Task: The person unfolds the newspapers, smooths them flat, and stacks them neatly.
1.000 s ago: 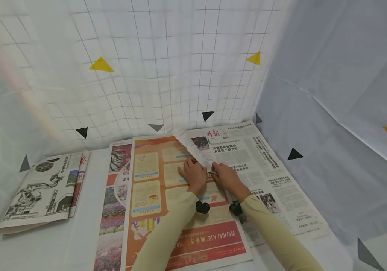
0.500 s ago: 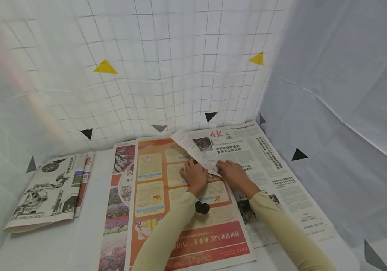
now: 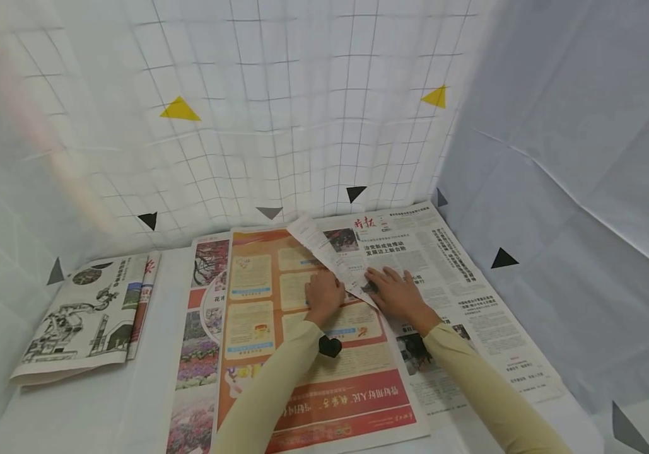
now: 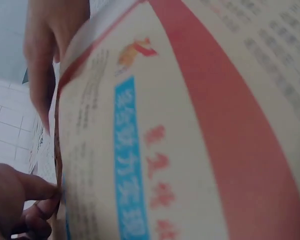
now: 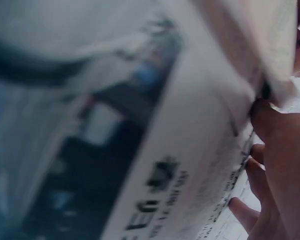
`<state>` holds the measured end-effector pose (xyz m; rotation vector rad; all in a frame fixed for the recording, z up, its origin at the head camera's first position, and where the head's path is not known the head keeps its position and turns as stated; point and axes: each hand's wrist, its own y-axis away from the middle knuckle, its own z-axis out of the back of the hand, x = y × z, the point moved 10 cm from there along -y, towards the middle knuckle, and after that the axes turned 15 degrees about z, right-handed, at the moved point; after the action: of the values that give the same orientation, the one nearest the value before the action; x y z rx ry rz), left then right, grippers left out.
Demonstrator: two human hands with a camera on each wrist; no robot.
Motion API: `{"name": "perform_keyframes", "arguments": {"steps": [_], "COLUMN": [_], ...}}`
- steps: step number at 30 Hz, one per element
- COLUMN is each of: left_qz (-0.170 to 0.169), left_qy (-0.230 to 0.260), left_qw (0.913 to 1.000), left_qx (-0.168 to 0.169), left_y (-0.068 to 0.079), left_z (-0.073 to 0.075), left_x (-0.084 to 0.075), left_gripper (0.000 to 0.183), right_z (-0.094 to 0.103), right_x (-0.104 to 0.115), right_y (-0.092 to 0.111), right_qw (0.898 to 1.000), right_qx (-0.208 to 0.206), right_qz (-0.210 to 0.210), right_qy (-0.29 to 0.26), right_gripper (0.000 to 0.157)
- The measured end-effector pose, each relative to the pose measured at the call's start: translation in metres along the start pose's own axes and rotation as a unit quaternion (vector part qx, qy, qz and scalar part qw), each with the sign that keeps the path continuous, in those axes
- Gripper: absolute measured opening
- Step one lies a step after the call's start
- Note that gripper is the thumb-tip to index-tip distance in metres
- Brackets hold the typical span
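An orange newspaper sheet (image 3: 247, 277) lies on the table, a pale strip of paper (image 3: 324, 249) running slantwise along its upper right edge. My left hand (image 3: 324, 293) pinches the orange sheet's edge beside that strip; in the left wrist view, the thumb and a finger of the left hand (image 4: 25, 200) meet at the paper's edge. My right hand (image 3: 398, 293) rests with spread fingers on the black-and-white newspaper (image 3: 472, 315) to the right. In the right wrist view the thumb of the right hand (image 5: 285, 165) touches a paper fold. Whether anything sits beneath that thumb is hidden.
A folded newspaper with a robot-arm drawing (image 3: 82, 315) lies at the left of the white table (image 3: 131, 403). A flower-picture sheet (image 3: 193, 378) sticks out from under the orange one. A white gridded cloth wall (image 3: 256, 126) closes the back, a grey one (image 3: 574, 221) the right.
My right hand has moved slightly right off the strip's lower end and its fingers have spread on the newspaper. The left hand's fingers have curled in more at the orange sheet's edge.
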<state>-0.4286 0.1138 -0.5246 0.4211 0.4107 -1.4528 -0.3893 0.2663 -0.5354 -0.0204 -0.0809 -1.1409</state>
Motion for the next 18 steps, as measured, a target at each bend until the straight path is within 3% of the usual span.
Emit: {"name": "perform_keyframes", "arguments": {"steps": [8, 11, 14, 18], "left_qz": [-0.025, -0.026, -0.026, -0.026], "left_qy": [0.03, 0.038, 0.039, 0.034], "left_qw": [0.9992, 0.9989, 0.9989, 0.9991], "left_qx": [-0.007, -0.008, -0.003, 0.002], "left_y": [0.0, 0.0, -0.001, -0.003], "left_z": [0.008, 0.007, 0.005, 0.004], "left_x": [0.002, 0.003, 0.004, 0.004], "left_gripper": [0.061, 0.061, 0.062, 0.061], "right_z": [-0.001, -0.004, -0.003, 0.007], "right_x": [-0.004, -0.005, -0.004, 0.0], "right_y": [0.002, 0.002, 0.0, -0.002], "right_qw": [0.998, 0.998, 0.997, 0.988], "right_qx": [-0.017, -0.021, -0.049, -0.127], "right_qz": [-0.025, -0.039, -0.047, -0.046], "right_qy": [-0.05, -0.045, -0.04, -0.07], "right_gripper": [0.069, 0.072, 0.062, 0.039]}}
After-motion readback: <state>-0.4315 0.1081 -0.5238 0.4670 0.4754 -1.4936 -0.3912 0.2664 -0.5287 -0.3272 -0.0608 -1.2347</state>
